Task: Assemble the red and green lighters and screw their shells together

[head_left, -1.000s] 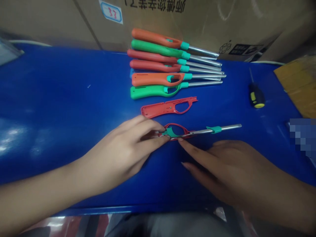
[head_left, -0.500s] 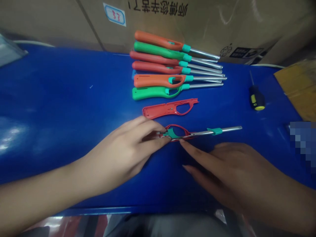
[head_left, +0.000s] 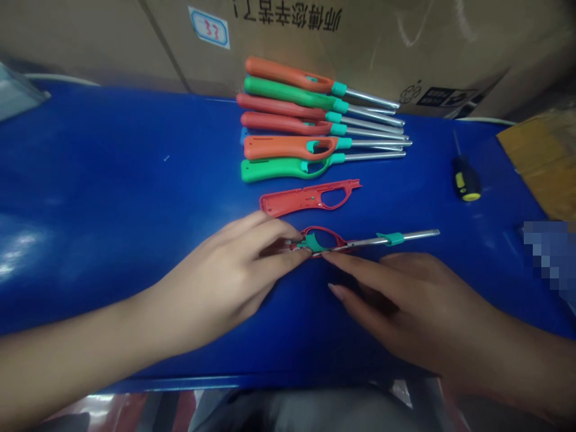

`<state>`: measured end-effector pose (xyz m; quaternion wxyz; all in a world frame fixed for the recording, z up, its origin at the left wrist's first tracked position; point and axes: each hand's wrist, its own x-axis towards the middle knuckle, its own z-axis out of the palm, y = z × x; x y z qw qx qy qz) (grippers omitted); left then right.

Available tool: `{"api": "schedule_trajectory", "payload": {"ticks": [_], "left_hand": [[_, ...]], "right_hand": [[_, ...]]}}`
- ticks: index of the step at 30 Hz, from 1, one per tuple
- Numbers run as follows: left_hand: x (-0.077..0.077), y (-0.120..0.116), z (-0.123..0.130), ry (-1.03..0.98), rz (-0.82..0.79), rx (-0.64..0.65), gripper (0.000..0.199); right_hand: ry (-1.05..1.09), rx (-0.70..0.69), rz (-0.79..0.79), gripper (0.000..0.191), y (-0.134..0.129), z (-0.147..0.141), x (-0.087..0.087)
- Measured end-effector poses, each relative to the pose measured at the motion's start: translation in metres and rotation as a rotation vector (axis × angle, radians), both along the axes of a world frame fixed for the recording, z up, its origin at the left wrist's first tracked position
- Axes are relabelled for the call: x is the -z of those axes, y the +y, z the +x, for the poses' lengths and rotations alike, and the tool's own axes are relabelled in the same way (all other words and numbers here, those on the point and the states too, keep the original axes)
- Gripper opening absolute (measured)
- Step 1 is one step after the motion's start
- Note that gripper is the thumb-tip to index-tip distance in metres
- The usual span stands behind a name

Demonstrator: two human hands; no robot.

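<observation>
Head view: the left fingers (head_left: 274,237) pinch the handle end of an open red lighter shell (head_left: 321,228), which lies on the blue desk (head_left: 90,180) with a teal collar (head_left: 392,238) and steel nozzle (head_left: 409,236) fitted. The right fingers (head_left: 355,276) lie extended and ungripping, their tips at the shell's lower edge. Just above lies an empty red half-shell (head_left: 306,198), and beyond it a row of assembled lighters (head_left: 270,170). A yellow-and-black screwdriver (head_left: 465,180) lies to the right, and a closed-looking cardboard carton (head_left: 382,48) stands behind the desk, its contents hidden.
</observation>
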<state>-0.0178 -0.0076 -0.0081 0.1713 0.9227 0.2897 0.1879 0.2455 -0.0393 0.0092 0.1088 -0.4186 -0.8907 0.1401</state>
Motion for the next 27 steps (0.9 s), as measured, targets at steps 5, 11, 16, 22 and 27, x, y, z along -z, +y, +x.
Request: {"api": "schedule_trajectory", "payload": {"ticks": [5, 11, 16, 22, 27], "left_hand": [[-0.0003, 0.0009, 0.0009, 0.003, -0.005, 0.002, 0.039], [0.0004, 0.0013, 0.0008, 0.004, -0.01, 0.001, 0.037], [0.0005, 0.0002, -0.0002, 0.005, -0.006, 0.002, 0.037], [0.0004, 0.0004, -0.0002, 0.009, -0.005, 0.007, 0.038], [-0.0001, 0.0002, -0.0001, 0.011, -0.004, 0.007, 0.037]], "right_hand": [[-0.038, -0.04, 0.113, 0.036, -0.0003, 0.0011, -0.0011], [-0.08, -0.054, 0.149, 0.036, -0.0005, 0.0014, -0.0003], [-0.062, -0.059, 0.165, 0.035, -0.0002, 0.0012, 0.0021], [-0.024, -0.054, 0.129, 0.034, -0.0002, 0.0012, 0.0006], [-0.049, -0.057, 0.144, 0.034, 0.0011, 0.001, 0.0017]]}}
